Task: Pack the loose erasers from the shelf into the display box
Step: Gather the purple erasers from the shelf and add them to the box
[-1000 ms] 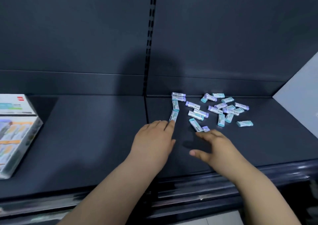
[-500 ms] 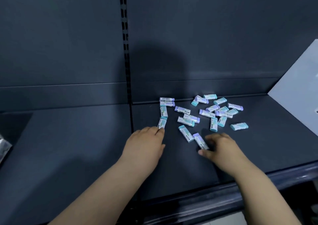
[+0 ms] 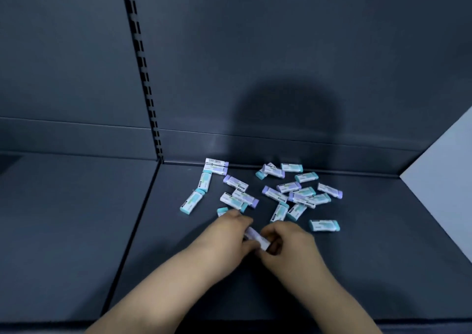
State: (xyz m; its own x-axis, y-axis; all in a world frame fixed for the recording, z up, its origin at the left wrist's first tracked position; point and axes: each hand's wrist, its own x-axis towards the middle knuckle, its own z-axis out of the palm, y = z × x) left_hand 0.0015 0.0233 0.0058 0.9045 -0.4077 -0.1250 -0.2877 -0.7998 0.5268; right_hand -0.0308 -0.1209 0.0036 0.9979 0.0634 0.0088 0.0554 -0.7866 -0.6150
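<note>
Both hands met over one eraser at the near side of the scattered pile on the dark shelf.

Head view: the left hand (image 3: 231, 234) and right hand (image 3: 287, 241) were close together, fingers curled in, pinching between them a single white-sleeved eraser (image 3: 256, 237) that lay slantwise in the gap — its ends hidden under the fingertips of each hand. The rest of the loose erasers (image 3: 278, 193) lay just beyond the hands, spread toward the back edge of the shelf (image 3: 76, 231), some overlapping; one teal-tipped eraser (image 3: 324, 225) sat apart to the right, another (image 3: 192, 202) apart to the left. A slotted upright (image 3: 144, 78) ran up the back panel — a pale side panel (image 3: 444, 180) closed the right end.
</note>
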